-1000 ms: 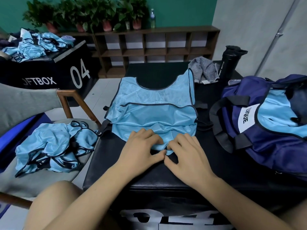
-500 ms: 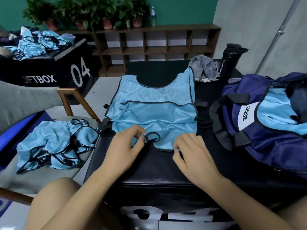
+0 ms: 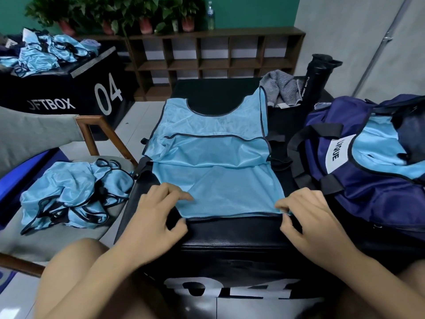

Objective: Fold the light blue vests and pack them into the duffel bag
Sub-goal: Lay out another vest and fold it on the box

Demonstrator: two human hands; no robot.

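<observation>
**Light-blue vest (image 3: 213,157) spread on a black padded box (image 3: 230,240), hem pinched at both near corners**

Mesh fabric lies flat on the box top with the neckline pointing away from the person. An upper layer is turned down across the middle (dark binding marks its edge). The left hand (image 3: 154,217) pinches the near left corner of the hem, thumb at the edge and fingers curled on top of the cloth. The right hand (image 3: 310,217) pinches the near right corner between thumb and forefinger. The hem runs straight between the two hands, close to the box's near edge.

A navy duffel bag (image 3: 368,203) sits on the same box, just right of the vest. It is open, with a packed vest (image 3: 379,153) showing in the opening and a white label on its side. Beyond the vest lie a grey striped towel (image 3: 282,88) and an upright black sport bottle (image 3: 315,77).

To the left, a wooden-armed chair (image 3: 101,134) bears a crumpled heap of vests (image 3: 69,194). Farther back, a second black box (image 3: 69,93) marked 04 carries another heap (image 3: 43,54). A wooden shelf unit (image 3: 207,54) topped with potted plants (image 3: 128,12) stands against the green wall.
</observation>
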